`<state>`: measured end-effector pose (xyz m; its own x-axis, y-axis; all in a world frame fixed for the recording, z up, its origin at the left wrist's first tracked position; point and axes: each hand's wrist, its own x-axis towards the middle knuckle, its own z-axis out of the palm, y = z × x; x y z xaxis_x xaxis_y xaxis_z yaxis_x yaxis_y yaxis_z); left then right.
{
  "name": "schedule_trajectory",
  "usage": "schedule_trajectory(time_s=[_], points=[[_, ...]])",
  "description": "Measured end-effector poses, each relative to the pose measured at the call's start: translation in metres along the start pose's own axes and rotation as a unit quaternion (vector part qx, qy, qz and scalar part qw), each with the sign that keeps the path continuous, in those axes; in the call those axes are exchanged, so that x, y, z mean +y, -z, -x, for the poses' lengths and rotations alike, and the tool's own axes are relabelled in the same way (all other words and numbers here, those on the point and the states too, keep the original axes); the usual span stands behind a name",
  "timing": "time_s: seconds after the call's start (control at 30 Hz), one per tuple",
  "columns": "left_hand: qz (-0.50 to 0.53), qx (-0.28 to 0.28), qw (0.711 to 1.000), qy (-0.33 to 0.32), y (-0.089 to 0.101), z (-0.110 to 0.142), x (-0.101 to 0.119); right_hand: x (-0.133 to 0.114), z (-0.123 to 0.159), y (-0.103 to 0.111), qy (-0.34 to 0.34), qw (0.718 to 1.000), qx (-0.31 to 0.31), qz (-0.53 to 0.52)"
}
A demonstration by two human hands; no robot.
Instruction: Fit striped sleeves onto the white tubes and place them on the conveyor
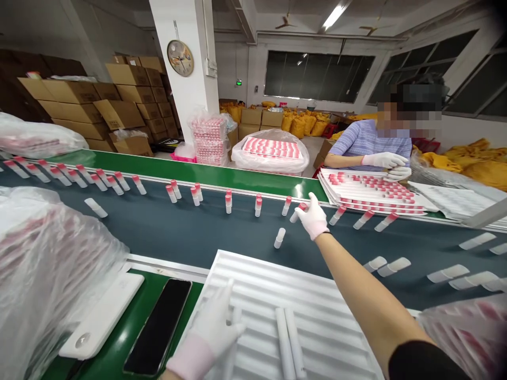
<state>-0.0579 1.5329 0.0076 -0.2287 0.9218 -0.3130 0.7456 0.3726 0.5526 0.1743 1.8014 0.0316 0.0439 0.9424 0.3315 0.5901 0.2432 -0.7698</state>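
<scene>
My right hand [313, 217], in a white glove, reaches over the dark conveyor belt [190, 227]. Its thumb and forefinger are spread around a small pink-capped tube [294, 215]; whether they touch it I cannot tell. My left hand [212, 324], also gloved and slightly blurred, hovers low over a ridged white foam tray [328, 301], fingers apart. Two long white sticks [289, 340] lie side by side in the tray's grooves. A plain white tube [279, 238] stands on the belt just beyond the tray.
More pink-capped tubes [228, 201] line the belt's far side; several white tubes [447, 273] lie at right. Left of the tray are a phone [158, 324], a white device [105, 314] and a plastic-wrapped stack [47, 274]. Across the belt, a gloved co-worker [370, 137] handles filled trays [368, 192].
</scene>
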Motion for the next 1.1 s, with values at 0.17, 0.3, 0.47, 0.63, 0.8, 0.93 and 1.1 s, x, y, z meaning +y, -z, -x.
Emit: schedule_trajectory(time_s=[0.17, 0.3, 0.47, 0.63, 0.8, 0.93, 1.1], points=[[-0.096, -0.057, 0.990, 0.085, -0.016, 0.007, 0.016, 0.025, -0.028, -0.048, -0.017, 0.997, -0.056, 0.055], [-0.193, -0.105, 0.973, 0.067, -0.033, 0.014, 0.021, 0.023, -0.027, -0.057, -0.020, 0.993, -0.087, 0.082], [-0.159, -0.112, 0.981, 0.012, -0.028, 0.023, 0.011, 0.008, 0.010, -0.009, -0.026, 0.989, -0.077, 0.120], [-0.018, -0.025, 0.999, -0.039, -0.007, 0.027, 0.020, -0.015, 0.131, 0.059, 0.015, 0.958, -0.237, 0.158], [-0.178, -0.077, 0.979, -0.060, -0.010, 0.033, 0.025, -0.017, 0.234, 0.094, 0.010, 0.896, -0.396, 0.201], [-0.194, -0.055, 0.977, -0.073, -0.009, 0.027, 0.026, 0.009, 0.258, 0.126, -0.029, 0.868, -0.419, 0.265], [-0.074, 0.086, 0.988, -0.106, -0.005, -0.046, 0.052, 0.029, 0.292, 0.142, -0.063, 0.776, -0.511, 0.364]])
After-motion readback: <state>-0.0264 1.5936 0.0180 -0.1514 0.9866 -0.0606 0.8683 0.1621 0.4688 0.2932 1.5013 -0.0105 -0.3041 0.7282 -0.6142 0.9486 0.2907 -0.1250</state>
